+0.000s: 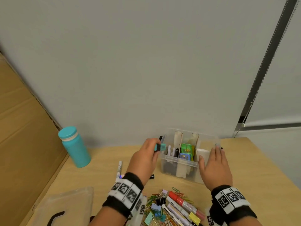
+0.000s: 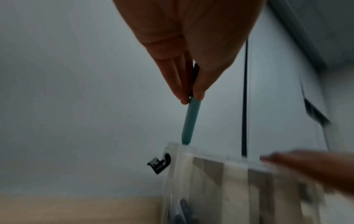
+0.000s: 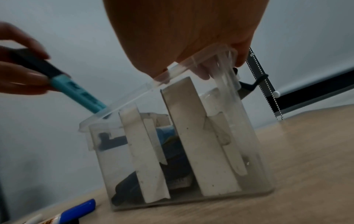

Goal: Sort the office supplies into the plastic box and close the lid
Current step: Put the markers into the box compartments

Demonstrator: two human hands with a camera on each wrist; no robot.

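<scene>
At the left rim of the clear compartmented plastic box [image 1: 179,161] on the table [image 1: 260,160], we pinch a teal, black-capped highlighter [image 1: 160,147] between the fingers of our left hand [image 1: 145,154], the right hand [image 1: 215,167] laid flat, fingers straight, steadying the right end; best tipped upright among the pens [image 1: 172,151] before release.

Head view: soft, even overhead light, well exposed, no glare; faint shadow on wall [image 1: 146,62] right of teal bottle [image 1: 74,146]. Wide-angle bend at edges, blind cord [image 1: 265,66] leans. Left wrist view: dim, bluish, noisy; heavy motion blur on right hand [image 2: 306,171] and plastic box [image 2: 210,181]. Right wrist view: dim, palm backlit and dark orange, box and highlighter [image 3: 76,94] fairly sharp, blue-capped marker [image 3: 80,207] in corner soft.
</scene>
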